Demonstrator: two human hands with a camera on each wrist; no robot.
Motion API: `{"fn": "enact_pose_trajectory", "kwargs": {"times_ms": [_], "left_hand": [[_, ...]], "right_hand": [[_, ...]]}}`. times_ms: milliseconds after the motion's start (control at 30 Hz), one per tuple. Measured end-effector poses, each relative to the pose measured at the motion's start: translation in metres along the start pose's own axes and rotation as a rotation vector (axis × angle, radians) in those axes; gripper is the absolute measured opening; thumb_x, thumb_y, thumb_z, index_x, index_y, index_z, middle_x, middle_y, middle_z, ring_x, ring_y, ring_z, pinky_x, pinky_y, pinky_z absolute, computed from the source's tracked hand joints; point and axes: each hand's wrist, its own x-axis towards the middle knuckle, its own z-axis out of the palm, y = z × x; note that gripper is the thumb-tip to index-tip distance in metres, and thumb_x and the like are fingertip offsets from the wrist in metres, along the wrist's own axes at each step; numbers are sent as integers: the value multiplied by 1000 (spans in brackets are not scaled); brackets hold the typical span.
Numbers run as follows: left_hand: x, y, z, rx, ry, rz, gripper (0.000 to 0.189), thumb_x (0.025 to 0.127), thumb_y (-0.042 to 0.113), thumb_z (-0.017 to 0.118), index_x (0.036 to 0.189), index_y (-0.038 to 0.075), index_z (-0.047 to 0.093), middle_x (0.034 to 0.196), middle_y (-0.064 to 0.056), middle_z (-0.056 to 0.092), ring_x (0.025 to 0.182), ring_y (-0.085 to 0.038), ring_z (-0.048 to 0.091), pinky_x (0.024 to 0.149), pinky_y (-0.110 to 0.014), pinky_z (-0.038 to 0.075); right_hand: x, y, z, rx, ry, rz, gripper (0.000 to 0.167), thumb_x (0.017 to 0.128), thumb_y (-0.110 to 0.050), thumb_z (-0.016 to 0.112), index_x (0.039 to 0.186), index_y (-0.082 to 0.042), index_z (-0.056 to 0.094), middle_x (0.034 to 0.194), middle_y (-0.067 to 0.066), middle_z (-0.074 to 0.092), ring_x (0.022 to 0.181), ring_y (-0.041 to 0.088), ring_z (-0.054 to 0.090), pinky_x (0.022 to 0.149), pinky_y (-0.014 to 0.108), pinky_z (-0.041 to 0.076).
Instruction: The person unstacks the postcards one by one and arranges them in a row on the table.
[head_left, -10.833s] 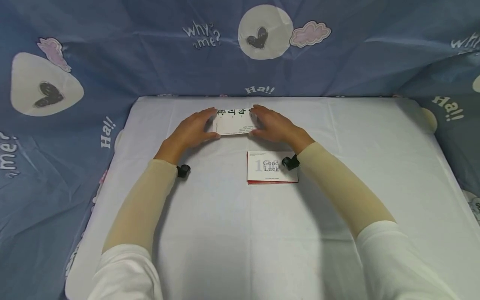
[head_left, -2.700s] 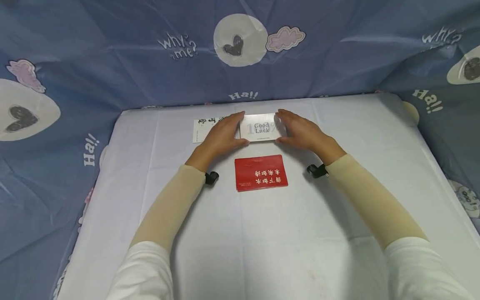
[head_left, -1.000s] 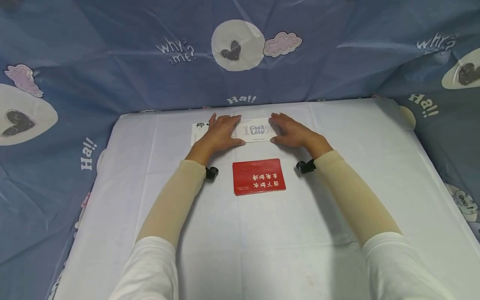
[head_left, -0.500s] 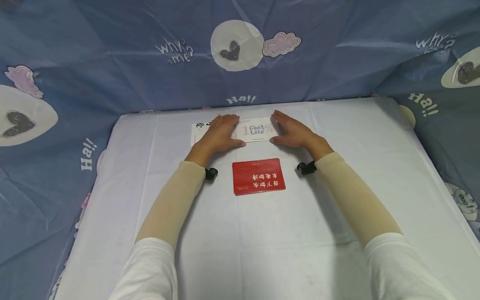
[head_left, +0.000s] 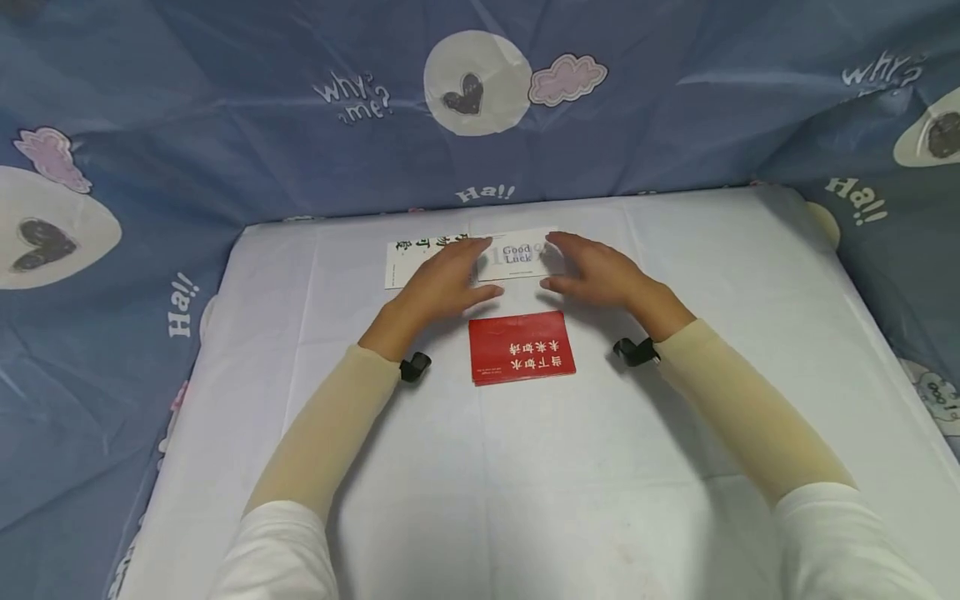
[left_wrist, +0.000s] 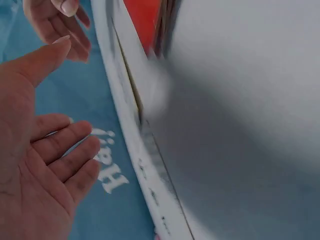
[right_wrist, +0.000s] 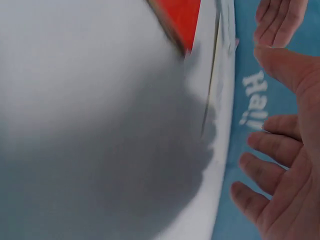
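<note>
Near the far edge of the table lies a white "Good Luck" card [head_left: 517, 260], next to a white card with dark Chinese characters [head_left: 402, 267]. My left hand [head_left: 442, 285] hovers at the join of the two, hiding part of the character card. On the other side, my right hand [head_left: 606, 272] hovers by the right end of the "Good Luck" card. Both wrist views show the fingers spread and holding nothing, raised off the cards. Closer to me sits a small stack of red cards [head_left: 521, 348] with white characters on top.
A white cloth [head_left: 525, 467] covers the table. Behind it and at both sides rises a blue printed curtain [head_left: 315, 158]. Black wrist cameras [head_left: 636, 352] are strapped to both forearms.
Since the oldest frame, the "Good Luck" card has gone from the red stack to the character card's right side. In the last half second both hands have lifted off it.
</note>
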Motion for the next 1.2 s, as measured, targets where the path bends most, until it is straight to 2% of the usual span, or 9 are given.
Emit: {"fn": "enact_pose_trajectory", "kwargs": {"times_ms": [167, 333, 600, 867, 1200], "left_hand": [[-28, 18, 0, 27, -55, 64, 86, 94, 45, 77, 162, 8, 39, 161, -13, 45, 149, -30, 39, 123, -46, 31], [-52, 32, 6, 44, -108, 112, 87, 91, 46, 81, 159, 6, 43, 157, -12, 50, 145, -30, 44, 121, -45, 36], [-79, 36, 25, 54, -110, 149, 91, 84, 43, 88, 155, 3, 47, 152, -11, 54, 138, -29, 50, 115, -45, 43], [-88, 32, 39, 67, -89, 167, 93, 82, 39, 90, 155, 1, 46, 153, -12, 53, 140, -30, 48, 116, -45, 42], [-90, 28, 43, 78, -64, 148, 92, 82, 40, 90, 156, 5, 46, 154, -13, 50, 143, -32, 44, 118, -47, 38]], "right_hand": [[-20, -18, 2, -55, -34, -92, 87, 92, -45, 78, 159, -3, 41, 160, 15, 45, 149, 31, 40, 120, 50, 35], [-40, -36, 8, -110, -73, -161, 90, 87, -47, 85, 156, -4, 46, 158, 15, 48, 148, 32, 42, 118, 51, 40], [-63, -46, 26, -156, -108, -210, 94, 82, -45, 90, 155, -5, 47, 157, 16, 48, 147, 34, 44, 115, 50, 44], [-73, -41, 39, -151, -138, -206, 95, 82, -40, 90, 157, -5, 44, 158, 17, 48, 146, 34, 44, 113, 51, 46], [-72, -41, 42, -117, -144, -189, 93, 83, -36, 90, 158, -7, 44, 159, 15, 47, 146, 33, 45, 108, 52, 50]]}}
